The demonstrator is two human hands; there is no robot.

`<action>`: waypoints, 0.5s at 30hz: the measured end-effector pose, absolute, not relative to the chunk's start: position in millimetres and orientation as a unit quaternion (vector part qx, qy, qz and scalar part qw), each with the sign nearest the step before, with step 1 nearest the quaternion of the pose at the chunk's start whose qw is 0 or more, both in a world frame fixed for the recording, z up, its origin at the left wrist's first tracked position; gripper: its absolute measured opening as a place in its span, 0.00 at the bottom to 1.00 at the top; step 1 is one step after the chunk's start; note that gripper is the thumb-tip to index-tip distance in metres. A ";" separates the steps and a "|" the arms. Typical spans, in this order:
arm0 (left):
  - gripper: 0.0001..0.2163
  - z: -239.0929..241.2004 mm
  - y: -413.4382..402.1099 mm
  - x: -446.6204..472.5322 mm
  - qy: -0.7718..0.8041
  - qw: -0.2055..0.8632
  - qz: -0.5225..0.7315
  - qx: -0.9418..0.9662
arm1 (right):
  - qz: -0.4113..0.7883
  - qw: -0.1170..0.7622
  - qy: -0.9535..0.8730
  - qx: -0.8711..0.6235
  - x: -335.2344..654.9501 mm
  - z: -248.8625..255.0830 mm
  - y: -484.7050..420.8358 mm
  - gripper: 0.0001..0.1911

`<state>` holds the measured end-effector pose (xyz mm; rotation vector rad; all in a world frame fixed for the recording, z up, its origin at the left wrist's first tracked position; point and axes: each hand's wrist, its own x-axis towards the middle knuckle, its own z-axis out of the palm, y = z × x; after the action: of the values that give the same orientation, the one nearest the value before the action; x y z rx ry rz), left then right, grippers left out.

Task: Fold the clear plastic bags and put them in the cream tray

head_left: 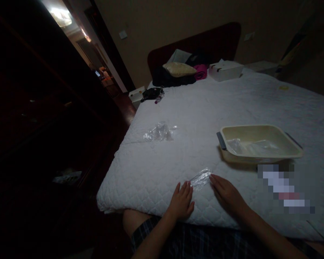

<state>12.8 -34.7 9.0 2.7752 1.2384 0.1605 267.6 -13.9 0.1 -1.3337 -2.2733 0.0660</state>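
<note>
My left hand [181,201] lies flat on the white quilted bed [194,118] near its front edge, fingers stretched out. Its fingertips touch a small clear plastic bag [200,178]. My right hand [226,196] rests palm down just right of that bag, fingers extended and touching its right end. Neither hand grips anything. A second, crumpled clear plastic bag [159,132] lies farther off to the left on the bed.
A cream rectangular tray [259,130] with dark handles holds more clear plastic, right of my hands. Pillows, dark clothing and a white box [225,70] sit by the headboard. A blurred patch lies at lower right. The floor left of the bed is dark.
</note>
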 end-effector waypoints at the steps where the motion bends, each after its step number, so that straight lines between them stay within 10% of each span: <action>1: 0.25 9.1 -36.8 15.9 0.417 0.047 0.053 0.906 | 0.033 0.250 -0.855 -0.454 256.2 -0.4 -18.5 0.21; 15: 0.14 14.6 -34.6 11.2 0.319 -0.053 0.135 0.937 | 0.179 0.317 -0.851 -0.378 252.5 -14.3 -2.3 0.14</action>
<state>11.2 -34.6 14.6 3.0461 1.0379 0.4389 252.5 -2.3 -14.3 -0.9959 -2.2415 0.4701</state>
